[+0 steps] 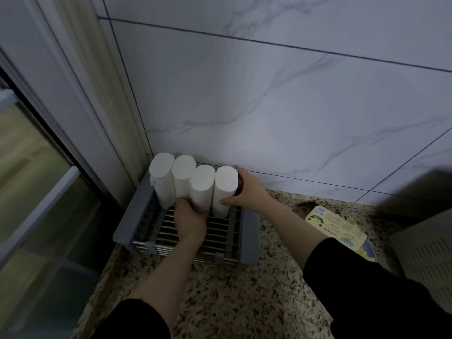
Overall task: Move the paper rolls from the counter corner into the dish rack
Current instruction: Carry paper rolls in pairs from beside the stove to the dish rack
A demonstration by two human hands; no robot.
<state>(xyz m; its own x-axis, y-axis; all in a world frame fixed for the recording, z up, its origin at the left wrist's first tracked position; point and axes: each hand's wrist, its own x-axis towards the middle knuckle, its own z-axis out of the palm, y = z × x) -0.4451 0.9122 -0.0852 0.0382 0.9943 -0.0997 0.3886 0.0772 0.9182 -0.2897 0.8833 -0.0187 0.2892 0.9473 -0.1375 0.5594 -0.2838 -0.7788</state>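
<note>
A: Where are your hands?

B: Your left hand (189,221) is down in the rack (252,231), wrapped around the foot of the third roll (201,187), counting from the wall corner. Fingers are closed on it, the thumb side hidden behind the paper.

A: And the other one?

B: Your right hand (247,189) clasps the fourth roll (225,190): thumb across its front, fingers curled round the back, next to the tiled wall (293,106).

A: So where do the rolls stand?

B: All four stand upright in a row at the far end of the rack, side by side and touching. Left of your left hand are the first roll (162,179) and the second roll (183,174), both free of your grip. The two you hold sit between your hands, your left hand low, your right hand higher.

A: Anything near my right arm?

B: Right of your right forearm, on the speckled counter (232,302), lies a yellow-green carton (335,228), well apart from the rack. Further right is a pale ribbed box (425,260). Both sleeves are black.
</note>
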